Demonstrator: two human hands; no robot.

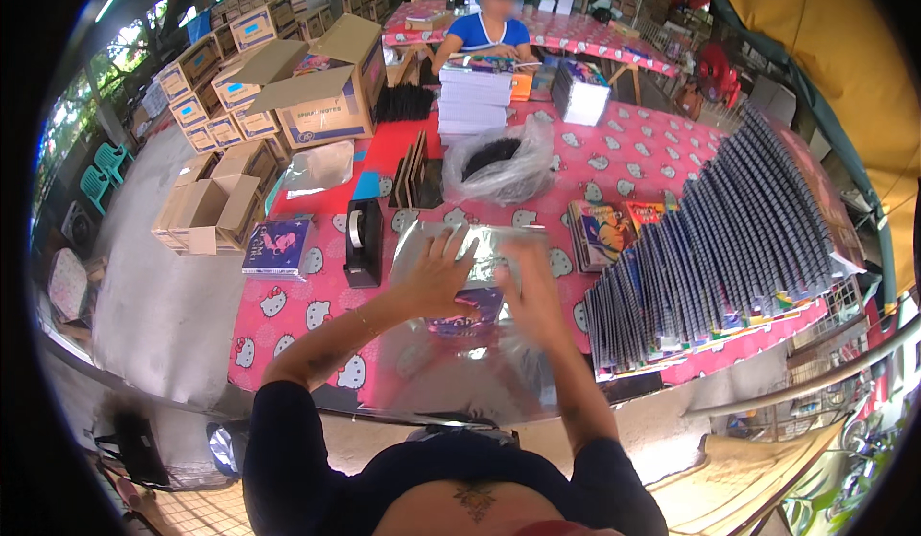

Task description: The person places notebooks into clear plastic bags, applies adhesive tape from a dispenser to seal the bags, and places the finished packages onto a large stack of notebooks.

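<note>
Book under the hands: a purple, rectangular, printed-cover book (463, 317) lies on the near side of the left fingers, below the left thumb and to the left of the right wrist.
Left fingers: the left hand (434, 275) reaches forward over glossy clear plastic film (408, 246), palm down, its fingers somewhat spread.
Right fingers: the right hand (530, 287) is raised beside the left one, blurred (it seems caught mid-motion), so whether its fingers pinch anything I cannot tell.
Film: it shows on both sides of the hands and past the fingertips, with more clear plastic nearer the body; whether the book sits inside it or beneath it is unclear.
Left of the fingers: a black tape dispenser (363, 256) stands near, and farther out lies a small stack of purple illustrated books (276, 248).
Beyond the fingertips: dark upright boards (413, 174) stand to the left of a crumpled clear plastic bag (499, 164) with something black inside.
Right of the fingers: a pile of colourful illustrated books (602, 234), then a long, leaning row of dark spiral-bound notebooks (715, 234).
In the way: both hands and bright reflections hide much of the book.
Book's look: purple with paler cover markings, mostly glare-washed.
</note>
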